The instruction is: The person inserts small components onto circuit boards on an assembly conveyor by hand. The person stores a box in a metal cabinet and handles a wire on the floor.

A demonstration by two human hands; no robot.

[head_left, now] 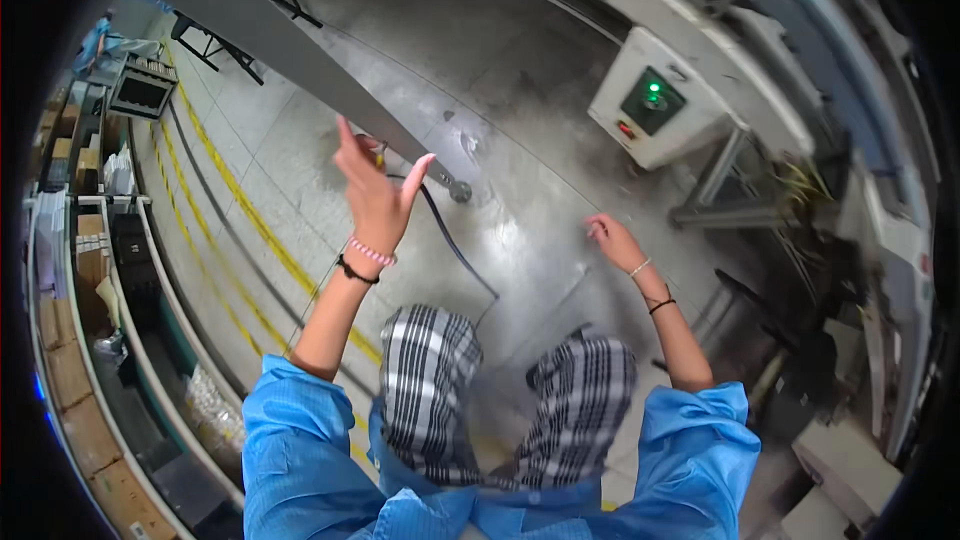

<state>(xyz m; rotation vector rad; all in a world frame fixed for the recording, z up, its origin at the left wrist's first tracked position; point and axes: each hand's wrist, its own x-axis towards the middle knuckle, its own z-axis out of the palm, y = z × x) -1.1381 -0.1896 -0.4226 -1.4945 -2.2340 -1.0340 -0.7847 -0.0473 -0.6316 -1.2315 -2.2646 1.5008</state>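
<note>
The left hand (372,192) is raised with its fingers spread and thumb out, set against the lower edge of a long grey bar (270,50) that slants from the upper left down to a round end (460,191) just right of the hand. Whether the fingers actually wrap the bar cannot be told — the palm seems only to press or steady it, and something small and yellowish shows behind the fingers, too small to name. The bar looks stiff, flat and smooth, likely metal: it should not flex, but a bare palm could slide along it, so a grip near the round end would control it best. A dark cable (455,245) drops from that end toward the grey floor (520,90). The right hand (612,239) hangs lower and well apart, fingers loosely curled, holding nothing visible. Beyond it stands a white box (660,100) with a green light.
</note>
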